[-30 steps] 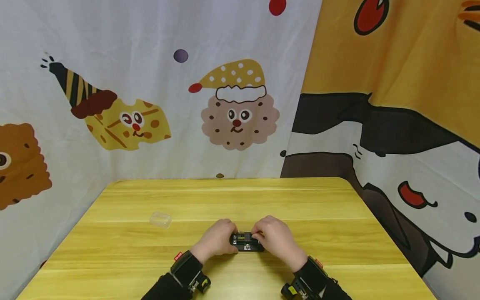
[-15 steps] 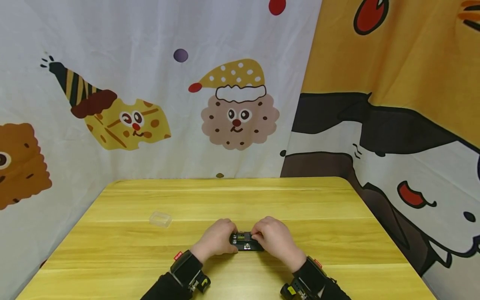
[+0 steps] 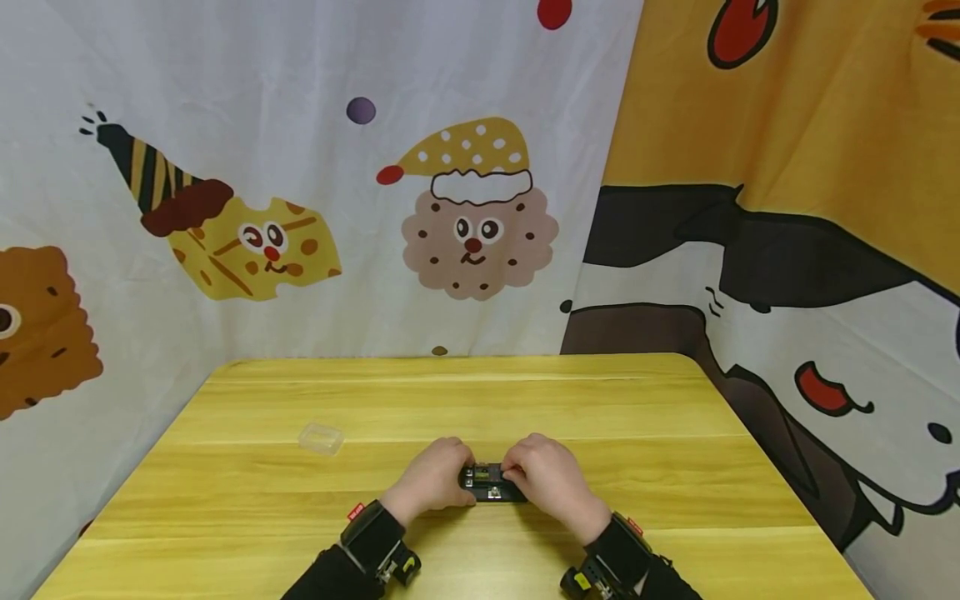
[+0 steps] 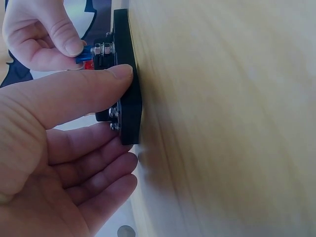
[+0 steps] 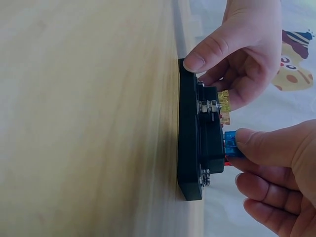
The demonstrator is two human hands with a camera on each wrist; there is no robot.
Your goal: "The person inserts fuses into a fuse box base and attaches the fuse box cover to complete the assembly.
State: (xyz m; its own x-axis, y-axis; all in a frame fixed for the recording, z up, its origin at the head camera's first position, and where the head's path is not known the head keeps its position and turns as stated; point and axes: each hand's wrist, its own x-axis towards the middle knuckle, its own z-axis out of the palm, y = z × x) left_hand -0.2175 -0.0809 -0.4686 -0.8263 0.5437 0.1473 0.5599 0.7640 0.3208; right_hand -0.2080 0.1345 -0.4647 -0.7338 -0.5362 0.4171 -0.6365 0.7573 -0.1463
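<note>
A black fuse block with metal terminal screws lies on the table between both hands. My left hand grips its left end, the thumb along the near side and the other fingers behind. My right hand pinches a blue blade fuse between thumb and finger at the block's top. The right wrist view shows the fuse at the slots; how deep its blades sit is hidden. A yellow fuse, a paler orange-pink fuse and a partly covered red fuse also stick up from the block.
A small clear plastic case lies on the wooden table, left of and beyond the hands. Printed curtains hang behind the table's far edge and along its sides.
</note>
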